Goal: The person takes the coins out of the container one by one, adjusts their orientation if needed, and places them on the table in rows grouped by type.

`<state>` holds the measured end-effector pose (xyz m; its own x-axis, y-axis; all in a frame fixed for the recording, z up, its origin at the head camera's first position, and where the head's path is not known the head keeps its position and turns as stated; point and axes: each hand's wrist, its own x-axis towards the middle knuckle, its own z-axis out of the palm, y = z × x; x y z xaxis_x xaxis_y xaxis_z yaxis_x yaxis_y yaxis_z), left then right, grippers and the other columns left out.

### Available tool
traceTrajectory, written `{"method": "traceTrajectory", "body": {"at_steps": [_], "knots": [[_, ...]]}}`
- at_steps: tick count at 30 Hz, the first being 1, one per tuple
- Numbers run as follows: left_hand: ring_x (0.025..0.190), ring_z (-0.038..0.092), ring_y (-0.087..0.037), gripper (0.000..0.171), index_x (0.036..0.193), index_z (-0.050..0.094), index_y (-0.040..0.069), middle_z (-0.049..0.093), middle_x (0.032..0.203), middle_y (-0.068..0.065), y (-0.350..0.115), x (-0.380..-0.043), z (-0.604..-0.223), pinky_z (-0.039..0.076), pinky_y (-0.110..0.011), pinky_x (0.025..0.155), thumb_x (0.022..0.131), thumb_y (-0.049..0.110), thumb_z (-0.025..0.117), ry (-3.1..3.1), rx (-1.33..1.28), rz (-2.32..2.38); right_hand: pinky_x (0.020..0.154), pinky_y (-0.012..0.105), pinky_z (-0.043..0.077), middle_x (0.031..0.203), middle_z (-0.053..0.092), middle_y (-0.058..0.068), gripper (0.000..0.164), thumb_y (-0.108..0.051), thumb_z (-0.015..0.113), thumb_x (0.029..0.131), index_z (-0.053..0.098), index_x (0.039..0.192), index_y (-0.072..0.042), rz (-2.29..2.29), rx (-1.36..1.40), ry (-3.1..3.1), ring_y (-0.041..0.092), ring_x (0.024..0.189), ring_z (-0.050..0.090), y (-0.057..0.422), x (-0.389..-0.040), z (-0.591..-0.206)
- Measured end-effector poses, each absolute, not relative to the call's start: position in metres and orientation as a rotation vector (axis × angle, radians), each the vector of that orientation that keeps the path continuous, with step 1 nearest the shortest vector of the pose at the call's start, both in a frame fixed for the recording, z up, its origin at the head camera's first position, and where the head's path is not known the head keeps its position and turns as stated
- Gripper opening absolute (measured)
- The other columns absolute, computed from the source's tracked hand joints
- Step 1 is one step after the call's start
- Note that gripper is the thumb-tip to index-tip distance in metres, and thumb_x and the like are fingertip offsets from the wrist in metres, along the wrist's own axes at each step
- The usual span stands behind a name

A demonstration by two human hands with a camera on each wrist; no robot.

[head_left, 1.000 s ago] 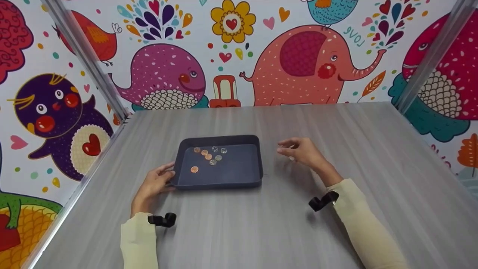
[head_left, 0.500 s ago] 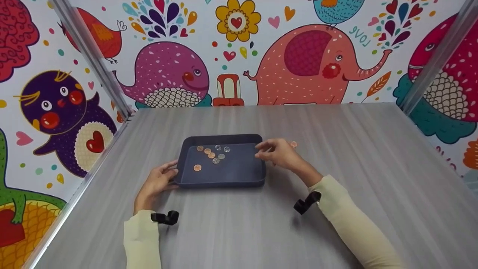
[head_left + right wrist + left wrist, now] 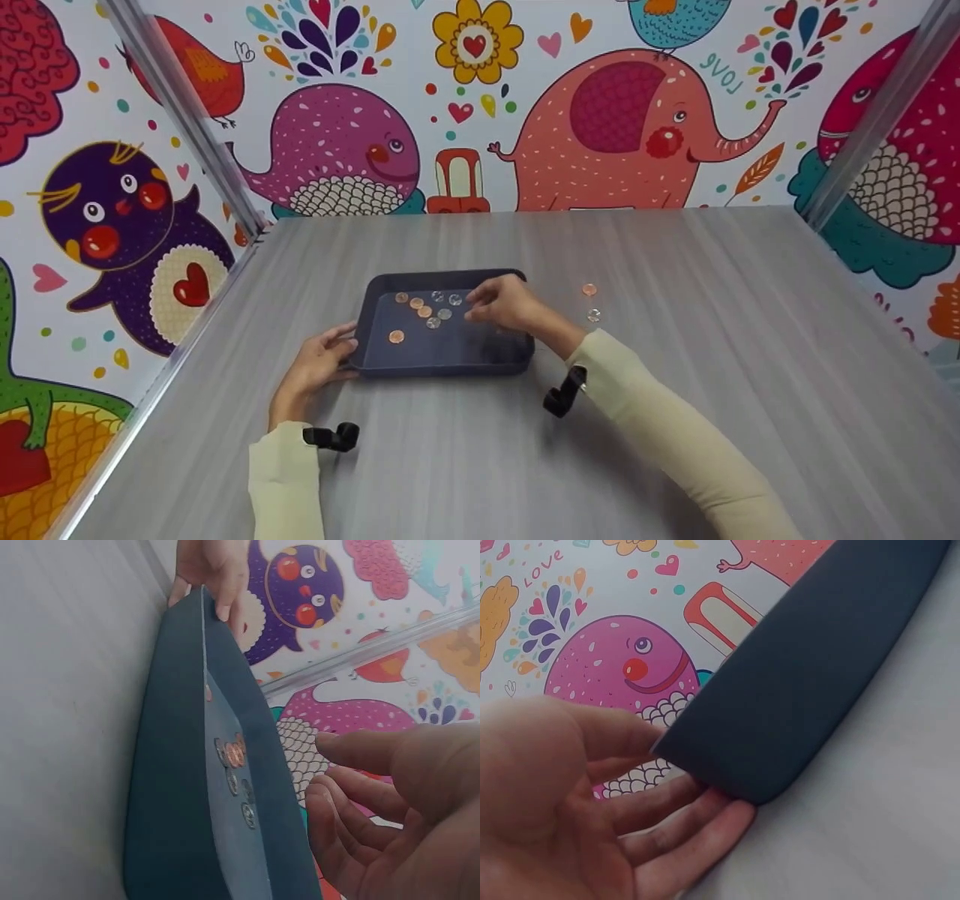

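A dark blue-grey rectangular tray stands on the table with several copper coins and silver coins lying flat inside. My left hand grips its left side. In the left wrist view, the thumb is at the rim and the other fingers lie against the outer wall near the bottom edge. My right hand is over the right half of the tray, its fingertips close to a silver coin. Seen from the right wrist, its thumb and bent fingers stand apart with nothing between them.
Right of the tray, one copper coin and one silver coin lie on the wood-grain table. Walls with cartoon animals and metal corner posts bound the table at the back and sides.
My right hand has moved left from the table beside the tray to above its inside, uncovering the copper and silver coins on the table. The left hand keeps its hold on the tray.
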<state>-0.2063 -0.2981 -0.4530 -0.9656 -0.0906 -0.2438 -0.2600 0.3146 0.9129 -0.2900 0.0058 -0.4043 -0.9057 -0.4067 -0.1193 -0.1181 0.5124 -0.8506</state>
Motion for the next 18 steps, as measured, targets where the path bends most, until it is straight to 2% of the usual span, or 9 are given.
{"method": "traceTrajectory", "body": {"at_steps": [5,11,18], "knots": [[0.130,0.055,-0.042,0.050,0.154,0.035,0.001,0.046,0.148,-0.033,-0.298,-0.207,-0.454,0.060,-0.041,0.091,0.106,0.008,0.044,2.424,-0.323,1.729,0.049,0.021,0.049,0.092,0.073,0.006,0.029,-0.010,0.081,0.084,0.075,0.111,-0.002,-1.363,-0.375,2.446,0.011,0.060,0.057,-0.009,-0.297,-0.414],[0.123,0.061,-0.035,0.050,0.154,0.036,0.000,0.047,0.147,-0.033,-0.298,-0.207,-0.455,0.061,-0.038,0.088,0.106,0.009,0.046,2.414,-0.311,1.750,0.052,0.025,0.054,0.093,0.076,0.008,0.026,-0.006,0.080,0.083,0.076,0.108,0.000,-1.432,-0.342,2.413,0.012,0.064,0.060,-0.024,-0.300,-0.427],[0.125,0.059,-0.035,0.050,0.154,0.035,0.001,0.046,0.148,-0.033,-0.299,-0.206,-0.454,0.060,-0.039,0.090,0.106,0.009,0.045,2.405,-0.324,1.750,0.050,0.023,0.052,0.091,0.075,0.007,0.017,-0.006,0.080,0.083,0.077,0.100,-0.003,-1.387,-0.256,2.500,0.009,0.056,0.057,-0.044,-0.301,-0.436]]}}
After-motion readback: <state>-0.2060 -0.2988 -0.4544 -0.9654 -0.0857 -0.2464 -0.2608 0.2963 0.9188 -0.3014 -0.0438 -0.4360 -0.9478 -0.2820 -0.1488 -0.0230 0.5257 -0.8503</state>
